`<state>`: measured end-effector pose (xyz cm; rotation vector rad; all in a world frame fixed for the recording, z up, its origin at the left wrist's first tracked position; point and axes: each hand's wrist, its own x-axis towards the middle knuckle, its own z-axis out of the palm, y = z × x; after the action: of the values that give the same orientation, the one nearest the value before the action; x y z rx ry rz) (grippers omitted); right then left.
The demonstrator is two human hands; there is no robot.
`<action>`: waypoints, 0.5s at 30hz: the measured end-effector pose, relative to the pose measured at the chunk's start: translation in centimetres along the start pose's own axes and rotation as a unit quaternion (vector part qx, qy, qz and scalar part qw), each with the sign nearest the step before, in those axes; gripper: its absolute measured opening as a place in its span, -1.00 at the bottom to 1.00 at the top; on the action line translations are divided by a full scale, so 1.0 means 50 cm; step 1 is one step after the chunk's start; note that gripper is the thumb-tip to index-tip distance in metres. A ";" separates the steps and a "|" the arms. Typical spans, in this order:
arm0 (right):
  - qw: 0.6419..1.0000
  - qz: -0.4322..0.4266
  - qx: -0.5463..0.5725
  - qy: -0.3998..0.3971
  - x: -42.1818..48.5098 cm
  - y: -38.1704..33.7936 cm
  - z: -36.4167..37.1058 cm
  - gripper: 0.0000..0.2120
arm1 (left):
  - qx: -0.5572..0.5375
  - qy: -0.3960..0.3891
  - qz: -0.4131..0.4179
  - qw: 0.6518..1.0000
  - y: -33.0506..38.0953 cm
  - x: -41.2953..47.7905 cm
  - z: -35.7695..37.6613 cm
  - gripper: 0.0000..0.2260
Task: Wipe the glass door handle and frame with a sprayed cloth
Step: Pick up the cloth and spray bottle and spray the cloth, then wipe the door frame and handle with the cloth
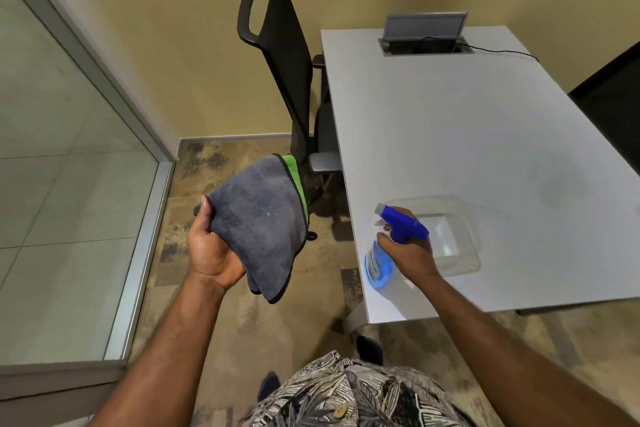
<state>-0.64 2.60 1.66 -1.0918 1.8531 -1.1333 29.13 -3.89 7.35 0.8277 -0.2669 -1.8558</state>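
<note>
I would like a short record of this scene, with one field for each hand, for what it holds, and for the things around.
left hand: palm up, holds the folded cloth
cloth: grey, green side showing at its far edge
right hand: grips the spray bottle at the neck
spray bottle: blue trigger head, nozzle pointing toward the cloth
table: white, on the right; a clear container stands behind the bottle
chair: black, beside the table
glass panel: on the left, metal frame, untouched
</note>
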 end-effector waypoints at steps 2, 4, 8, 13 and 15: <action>1.000 -0.023 0.013 -0.005 0.003 0.008 -0.008 -0.41 | -0.001 0.003 0.001 1.000 -0.002 -0.001 -0.003 -0.35; 0.999 -0.030 0.019 -0.003 0.005 0.013 -0.018 -0.24 | -0.005 0.008 0.003 1.000 -0.001 -0.002 -0.006 -0.35; 0.999 -0.031 0.008 0.011 -0.026 0.028 -0.036 -0.09 | -0.019 0.007 0.007 1.000 0.008 -0.001 -0.029 -0.37; 0.985 -0.059 -0.060 0.152 -0.144 0.099 -0.048 -0.23 | -0.038 0.010 0.010 0.999 0.021 -0.003 -0.062 -0.41; 0.985 -0.074 -0.080 0.136 -0.192 0.114 -0.032 -0.24 | -0.039 0.027 0.025 0.999 0.038 -0.004 -0.076 -0.43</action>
<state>0.14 13.34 -1.70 -1.2329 2.1345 -1.2894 33.02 -3.85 5.66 0.8084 -0.1780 -1.7840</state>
